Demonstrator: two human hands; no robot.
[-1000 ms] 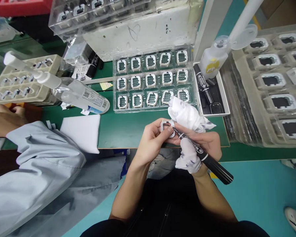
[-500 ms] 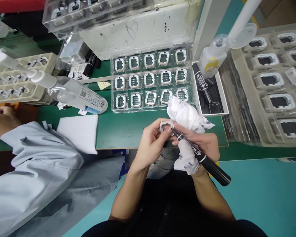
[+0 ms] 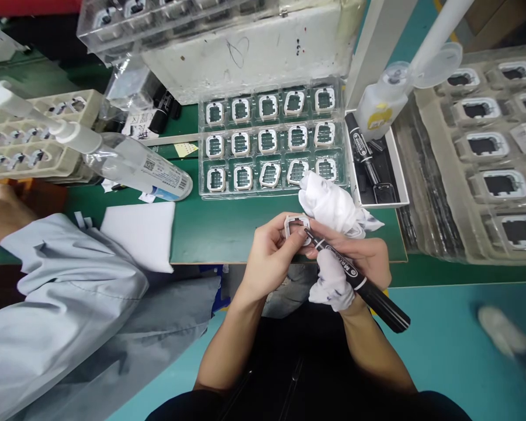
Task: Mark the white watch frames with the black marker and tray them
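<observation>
just nearer the person than the clear tray (image 3: 256,158), the left hand (image 3: 267,255) pinches a small white frame (image 3: 296,219) while the right hand (image 3: 371,254), close beside it, grips a black marker (image 3: 358,279) tip-first at the frame, a white cloth (image 3: 328,203) bunched by the tray's near right corner.

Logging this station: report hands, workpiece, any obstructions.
Left hand pinching white frame. Right hand holding black marker, tip at frame. White cloth crowding right hand, both sides.

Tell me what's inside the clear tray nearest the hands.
The clear tray holds fifteen pale frames, three rows of five, one per pocket. From here a white cloth hides part of its near right edge and the bottom of that corner's frame.
</observation>
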